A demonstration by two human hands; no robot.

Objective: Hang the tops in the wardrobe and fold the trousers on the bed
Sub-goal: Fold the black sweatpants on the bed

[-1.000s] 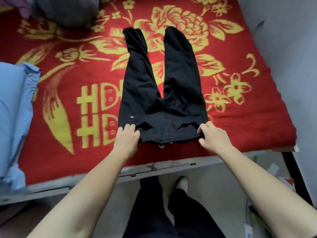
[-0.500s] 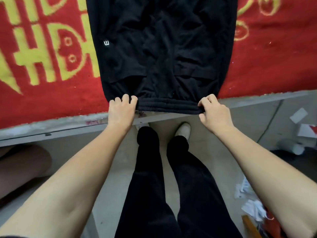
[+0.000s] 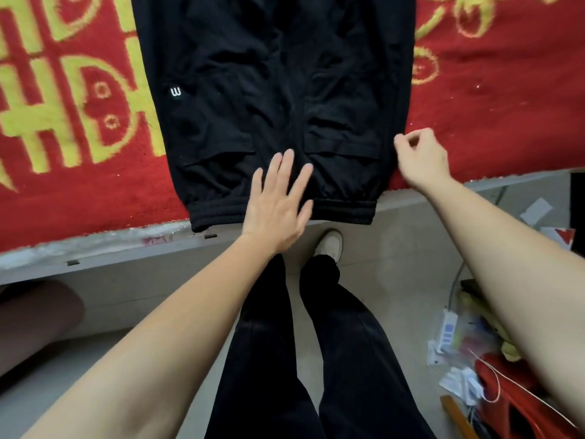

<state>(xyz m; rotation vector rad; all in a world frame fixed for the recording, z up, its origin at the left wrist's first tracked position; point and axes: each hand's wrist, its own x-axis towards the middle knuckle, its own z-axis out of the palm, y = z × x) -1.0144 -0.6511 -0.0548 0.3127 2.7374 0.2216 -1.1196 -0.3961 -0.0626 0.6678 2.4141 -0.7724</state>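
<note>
Black trousers (image 3: 253, 74) lie flat on the red and yellow blanket (image 3: 506, 106), their elastic waistband at the bed's front edge and a small white logo on the left side. My left hand (image 3: 275, 204) rests flat with fingers spread on the waistband's middle. My right hand (image 3: 421, 160) is at the trousers' right side, a little above the waistband, fingers curled, fingertips pinching the fabric's side edge. The trouser legs run out of view at the top.
The grey bed frame edge (image 3: 126, 248) runs across below the blanket. My own black-trousered legs (image 3: 285, 343) and a white shoe (image 3: 330, 245) stand on the pale floor. Packets and red items (image 3: 468, 359) clutter the floor at lower right.
Both hands let go of the waistband corners. My left hand moved right and now lies flat on the waistband's middle. My right hand shifted up along the right side seam.
</note>
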